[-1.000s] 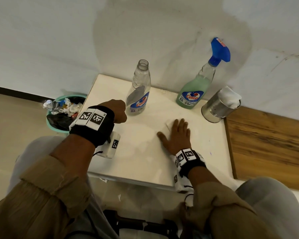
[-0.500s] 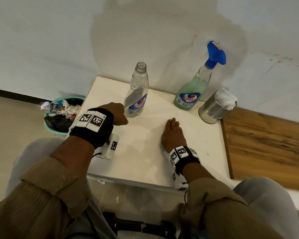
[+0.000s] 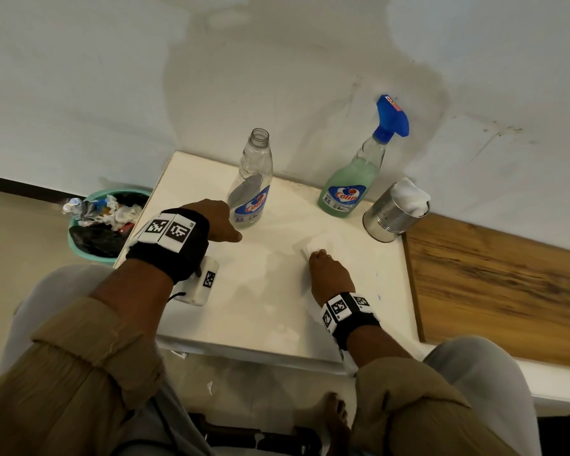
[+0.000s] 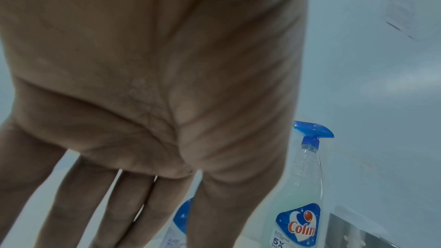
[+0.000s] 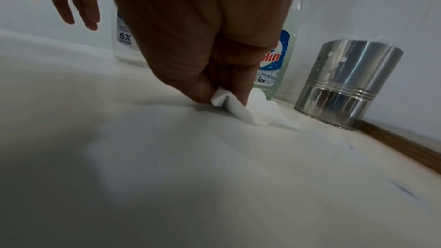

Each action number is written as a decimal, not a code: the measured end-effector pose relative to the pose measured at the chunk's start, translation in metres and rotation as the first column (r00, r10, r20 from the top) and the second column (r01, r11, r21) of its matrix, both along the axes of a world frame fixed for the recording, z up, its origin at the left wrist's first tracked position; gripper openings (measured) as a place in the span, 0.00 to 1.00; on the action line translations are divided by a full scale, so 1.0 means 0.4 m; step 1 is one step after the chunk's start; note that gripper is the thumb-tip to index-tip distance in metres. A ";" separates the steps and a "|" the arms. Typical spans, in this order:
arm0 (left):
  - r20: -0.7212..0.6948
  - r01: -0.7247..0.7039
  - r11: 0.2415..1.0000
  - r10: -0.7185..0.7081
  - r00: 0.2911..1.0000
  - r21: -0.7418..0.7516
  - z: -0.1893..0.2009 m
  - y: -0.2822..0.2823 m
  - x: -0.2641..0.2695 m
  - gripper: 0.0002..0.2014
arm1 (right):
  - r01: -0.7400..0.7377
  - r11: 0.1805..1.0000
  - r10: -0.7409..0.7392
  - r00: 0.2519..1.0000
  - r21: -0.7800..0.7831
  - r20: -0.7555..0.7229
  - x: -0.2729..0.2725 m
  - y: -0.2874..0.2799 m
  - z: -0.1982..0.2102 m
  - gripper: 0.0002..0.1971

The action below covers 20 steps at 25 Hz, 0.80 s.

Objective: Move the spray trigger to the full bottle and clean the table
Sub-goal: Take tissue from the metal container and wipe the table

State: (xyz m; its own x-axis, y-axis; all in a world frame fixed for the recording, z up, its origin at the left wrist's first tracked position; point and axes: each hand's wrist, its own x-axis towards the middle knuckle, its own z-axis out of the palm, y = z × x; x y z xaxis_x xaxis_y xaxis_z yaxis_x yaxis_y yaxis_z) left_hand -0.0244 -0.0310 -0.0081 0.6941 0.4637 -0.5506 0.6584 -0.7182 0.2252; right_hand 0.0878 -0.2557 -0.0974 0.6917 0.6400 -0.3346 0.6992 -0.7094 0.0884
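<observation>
The right hand (image 3: 331,278) is lowered to the table near its middle, toward the back edge, fingers curled and pinching a white tissue (image 5: 241,108) against the surface. The left hand (image 3: 216,222) hangs above the table's left part, fingers (image 4: 71,201) straight and spread (holding nothing). Both wrists wear black bands.

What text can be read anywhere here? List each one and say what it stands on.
"Colin" and "5X": label of the full bottle with the blue spray trigger.
"Colin" and "5X": label of the empty bottle.
"5X SHINE": empty bottle's label, right wrist view.
Smaller print on both labels: too blurred to read.
Wristband markers: patterns, no words.
</observation>
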 end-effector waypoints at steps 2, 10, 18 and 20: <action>-0.001 0.005 1.000 -0.005 1.000 -0.004 0.001 -0.001 0.001 0.32 | -0.001 1.000 0.001 1.000 0.001 0.009 -0.019 -0.008 0.022 0.22; 0.028 0.031 0.999 -0.030 0.999 -0.022 0.000 -0.004 0.012 0.32 | -0.147 0.989 0.147 0.985 0.009 -0.093 -0.293 0.002 0.014 0.30; 0.037 0.038 0.999 -0.037 0.999 -0.023 -0.014 0.005 0.020 0.32 | -0.343 0.927 0.367 0.914 0.152 -0.173 -0.278 0.019 -0.037 0.36; 0.039 0.040 0.999 -0.039 0.999 -0.032 -0.017 0.007 0.021 0.32 | -0.350 0.924 0.370 0.920 0.155 -0.129 -0.261 0.026 -0.051 0.33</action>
